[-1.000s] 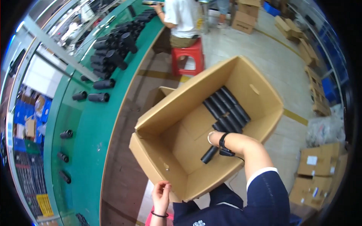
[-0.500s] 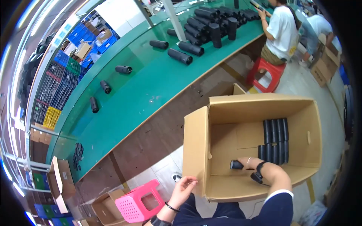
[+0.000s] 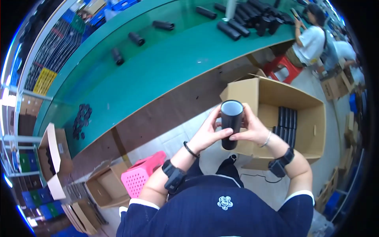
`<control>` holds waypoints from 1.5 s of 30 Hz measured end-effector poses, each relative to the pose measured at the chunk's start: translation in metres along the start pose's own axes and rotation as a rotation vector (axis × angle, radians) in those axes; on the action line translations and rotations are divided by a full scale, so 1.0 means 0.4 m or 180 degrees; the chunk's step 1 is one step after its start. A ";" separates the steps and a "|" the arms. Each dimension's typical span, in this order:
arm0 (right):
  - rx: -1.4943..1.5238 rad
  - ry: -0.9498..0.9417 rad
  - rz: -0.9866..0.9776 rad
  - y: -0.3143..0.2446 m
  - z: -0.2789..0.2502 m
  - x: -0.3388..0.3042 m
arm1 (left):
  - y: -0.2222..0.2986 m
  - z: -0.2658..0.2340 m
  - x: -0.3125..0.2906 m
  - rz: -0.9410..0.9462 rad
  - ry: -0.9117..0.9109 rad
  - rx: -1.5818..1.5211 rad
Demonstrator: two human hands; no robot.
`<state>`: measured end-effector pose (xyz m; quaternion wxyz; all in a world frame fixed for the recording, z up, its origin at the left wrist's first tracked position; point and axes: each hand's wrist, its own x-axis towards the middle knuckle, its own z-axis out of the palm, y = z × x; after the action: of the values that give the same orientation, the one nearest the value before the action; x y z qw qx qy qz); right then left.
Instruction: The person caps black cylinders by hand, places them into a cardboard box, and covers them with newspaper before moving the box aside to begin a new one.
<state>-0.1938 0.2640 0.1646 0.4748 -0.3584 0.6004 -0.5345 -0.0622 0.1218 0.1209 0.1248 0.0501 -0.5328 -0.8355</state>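
A black cylindrical tube (image 3: 231,122) is held upright in front of me, its round pale grey end facing up. My left hand (image 3: 210,132) grips its left side, thumb across the front. On the opposite side my right hand (image 3: 252,126) wraps round it, its thumb also on the front. To the right, a large open cardboard box (image 3: 310,114) holds several black tubes (image 3: 288,118) packed in rows. My right forearm overlaps part of the box's near side.
A long green table (image 3: 158,67) runs across, bearing scattered black tubes (image 3: 136,38), a far pile (image 3: 252,14) and small dark pieces (image 3: 83,116). A pink stool (image 3: 144,172) and cartons (image 3: 108,183) stand left. A seated person (image 3: 310,43) works at the far right.
My right hand has lifted the tube out of the box and brought it before me. My left hand has come up and taken hold too. The view has shifted.
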 end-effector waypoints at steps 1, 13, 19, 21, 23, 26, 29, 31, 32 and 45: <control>-0.0089 0.0037 -0.0238 0.020 0.057 0.043 | 0.015 -0.062 -0.010 -0.0185 -0.0066 0.0387; 0.0009 -0.0622 -0.0334 0.101 0.430 0.417 | 0.163 -0.459 -0.252 0.0225 0.1350 0.0443; 0.0446 -0.1352 0.0010 0.122 0.433 0.615 | 0.231 -0.577 -0.223 -0.0112 0.1841 -0.0384; 0.0176 -0.1062 -0.0048 0.085 0.429 0.701 | 0.253 -0.634 -0.226 0.0032 0.2058 -0.0553; -0.0254 -0.0737 0.0131 0.074 0.395 0.806 | 0.274 -0.691 -0.241 0.0188 0.2294 -0.0752; -0.0606 -0.0995 0.0083 0.045 0.388 0.945 | 0.314 -0.753 -0.293 0.0621 0.2569 -0.1255; -0.0840 -0.1516 0.0197 0.056 0.443 1.059 | 0.306 -0.801 -0.331 0.0885 0.3270 -0.1059; -0.1072 -0.1931 0.0307 0.077 0.519 1.121 | 0.297 -0.820 -0.358 0.0830 0.3795 -0.0801; -0.1205 -0.2143 0.0287 0.096 0.556 1.154 | 0.291 -0.836 -0.373 0.0864 0.3962 -0.0602; -0.3120 -0.2511 -0.1084 0.209 1.263 1.544 | 0.369 -1.070 -0.614 0.1257 0.4518 -0.0502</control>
<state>0.1137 -0.4531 -0.0220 0.3497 -0.7928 0.4901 -0.0947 0.2903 -0.2488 0.0592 0.5905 0.4723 -0.2614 -0.5999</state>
